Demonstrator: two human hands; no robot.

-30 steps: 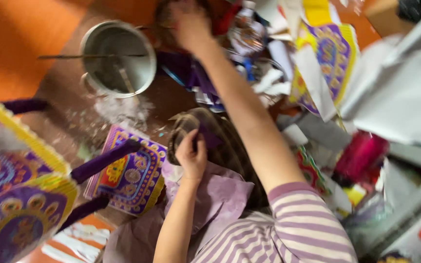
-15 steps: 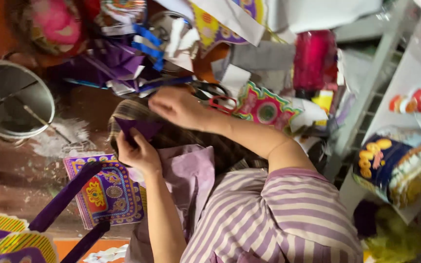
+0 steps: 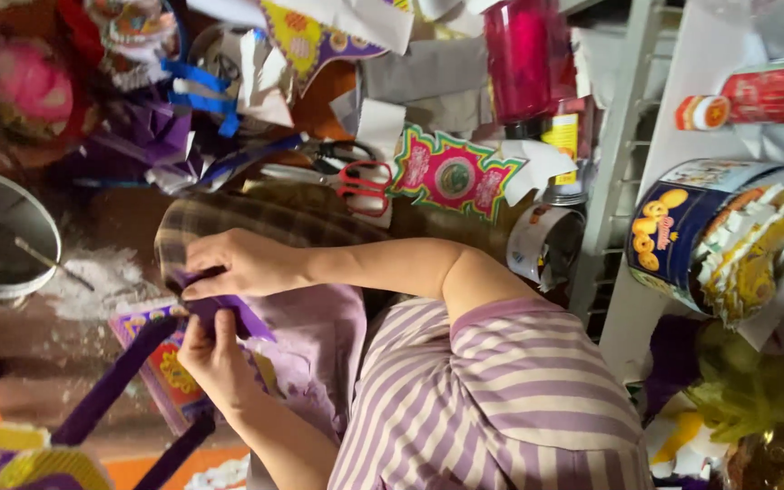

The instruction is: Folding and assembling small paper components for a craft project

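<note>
Both my hands meet over a small purple paper piece (image 3: 231,315) above my lap. My right hand (image 3: 240,263) comes in from the upper arm and pinches the paper's top edge. From below, my left hand (image 3: 215,349) grips the same piece. Under them lie a brown plaid cloth (image 3: 229,218) and a lilac cloth (image 3: 324,331). My striped purple and cream sleeve (image 3: 501,381) fills the lower right. A printed purple and yellow sheet (image 3: 158,367) with long purple strips lies just beside my left hand.
A metal pot (image 3: 2,236) with a stick in it stands at the left, with white powder (image 3: 93,281) spilled beside it. Red-handled scissors (image 3: 356,181), a colourful printed card (image 3: 451,172), a red bottle (image 3: 528,54), a blue round tin (image 3: 682,236) and a white wire rack (image 3: 619,163) crowd the top and right.
My right hand has drawn back from the far pile of papers to the purple piece, joining my left hand on it. The view has swung round.
</note>
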